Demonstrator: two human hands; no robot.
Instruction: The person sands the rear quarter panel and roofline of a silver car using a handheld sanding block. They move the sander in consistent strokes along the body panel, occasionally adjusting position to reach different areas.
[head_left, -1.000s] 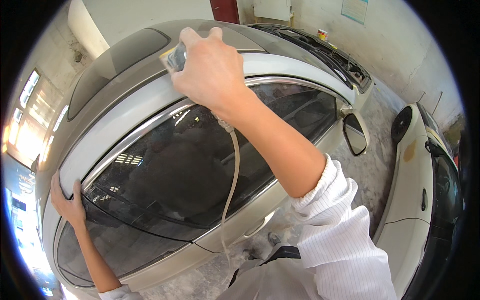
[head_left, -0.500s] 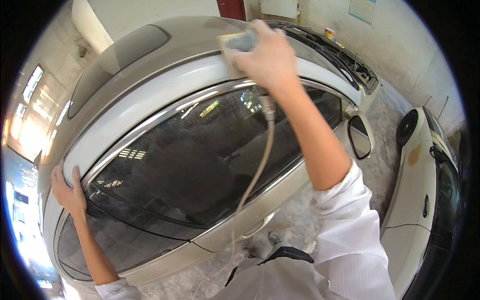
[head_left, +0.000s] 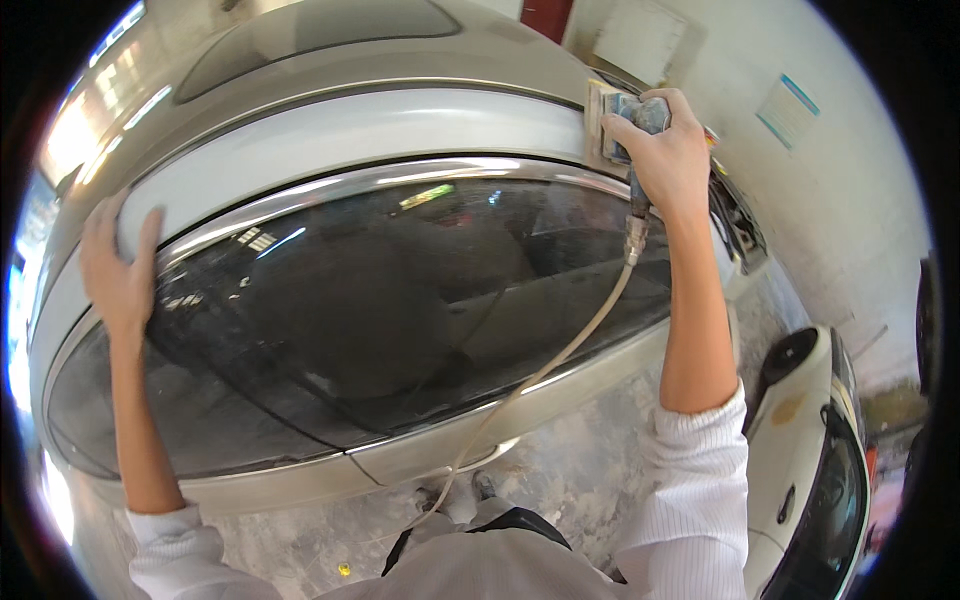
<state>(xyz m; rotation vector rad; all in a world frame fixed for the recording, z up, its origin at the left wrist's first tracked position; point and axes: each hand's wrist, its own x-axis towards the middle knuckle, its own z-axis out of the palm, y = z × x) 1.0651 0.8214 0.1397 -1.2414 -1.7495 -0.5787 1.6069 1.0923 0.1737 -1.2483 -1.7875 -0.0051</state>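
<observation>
**Sander on the roof rail, left hand braced**

Your right hand (head_left: 672, 150) is clenched over a small block-shaped sander (head_left: 618, 120), pressing its flat pad against the pale grey strip (head_left: 400, 135) that runs along the car's roof edge, toward the front end of the door window (head_left: 400, 310). The tool looks compact and rigid, light enough for one hand, and your grip over the top of its body seems the sensible hold: palm on the housing, fingers wrapped down the far side. A thin pale hose (head_left: 540, 370) drops from its rear, past a metal fitting, and trails across the dark glass toward your torso; it looks soft and likely to drag or snag, so its pull will be felt at the wrist.

Your left hand (head_left: 118, 272) lies open and flat, holding nothing, spread on the same grey strip at the rear end of the window, well apart from the sander. A chrome trim (head_left: 330, 190) runs between strip and glass. To your right stands a white car (head_left: 810, 440).
</observation>
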